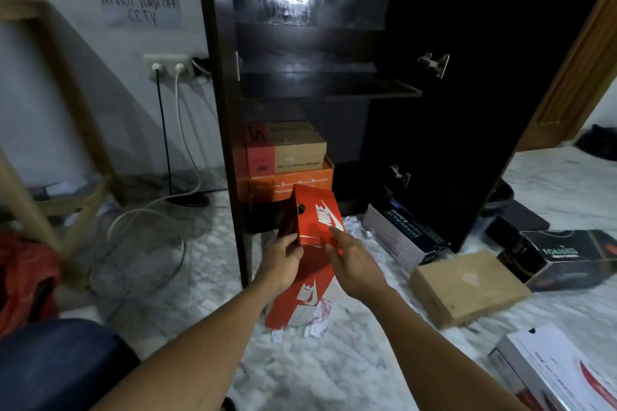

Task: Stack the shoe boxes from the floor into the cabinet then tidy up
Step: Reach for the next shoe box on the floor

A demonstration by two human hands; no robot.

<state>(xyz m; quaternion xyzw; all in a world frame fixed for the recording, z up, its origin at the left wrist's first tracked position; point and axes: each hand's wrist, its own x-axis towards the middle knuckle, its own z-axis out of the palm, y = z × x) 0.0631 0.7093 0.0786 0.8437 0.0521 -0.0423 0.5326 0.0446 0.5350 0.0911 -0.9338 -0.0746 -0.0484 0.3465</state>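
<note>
Gripping the red shoe box (pixel 319 210), the left hand (pixel 283 260) covers its edge with curled fingers; right hand (pixel 357 267) grasp unclear.

Two stacked boxes (pixel 287 160) are filling the left of the cabinet's (pixel 217 110) lower bay; room is remaining beside and above them. The open door (pixel 450 127) and floor boxes (pixel 467 287) are crowding the right approach.
</note>
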